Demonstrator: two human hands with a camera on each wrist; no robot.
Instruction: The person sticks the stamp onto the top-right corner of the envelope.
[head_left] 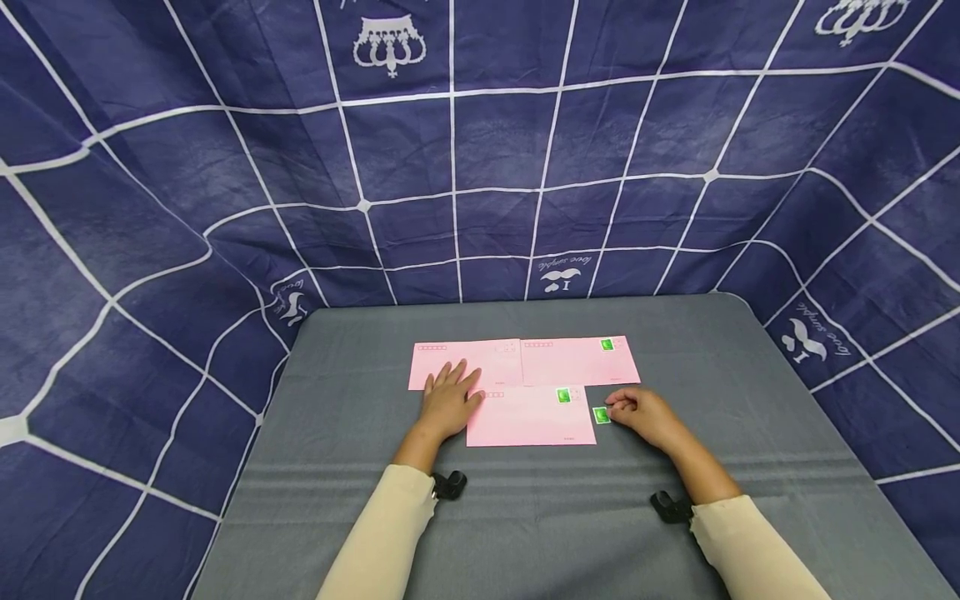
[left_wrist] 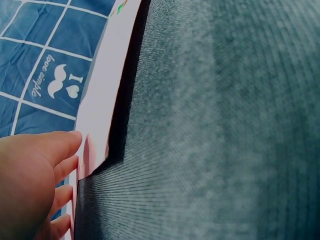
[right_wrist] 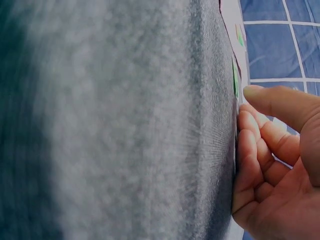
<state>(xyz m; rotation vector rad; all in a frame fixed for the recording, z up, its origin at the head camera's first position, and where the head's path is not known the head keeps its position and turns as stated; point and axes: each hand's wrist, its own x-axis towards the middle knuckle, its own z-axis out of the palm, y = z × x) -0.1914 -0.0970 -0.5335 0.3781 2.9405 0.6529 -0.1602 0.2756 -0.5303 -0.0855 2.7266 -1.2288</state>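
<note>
Three pink envelopes lie flat on the table: a back left one (head_left: 495,360), a back right one (head_left: 562,367) and a front one (head_left: 525,425). A green stamp (head_left: 607,344) sits at the upper right of the back right envelope, and another stamp (head_left: 564,396) at the front envelope's upper right. My left hand (head_left: 447,407) rests with spread fingers over the back left envelope and the front one's left edge. Right of the front envelope lies a loose green stamp (head_left: 602,415). Beside it is my right hand (head_left: 641,414), fingers loosely curled, thumb (right_wrist: 280,102) apart from the index finger.
Grey cloth covers the table (head_left: 360,517). Blue curtains (head_left: 405,150) with white grid lines enclose it at the back and sides. A black strap mount (head_left: 450,485) is on the left wrist, and a similar black mount (head_left: 670,507) on the right.
</note>
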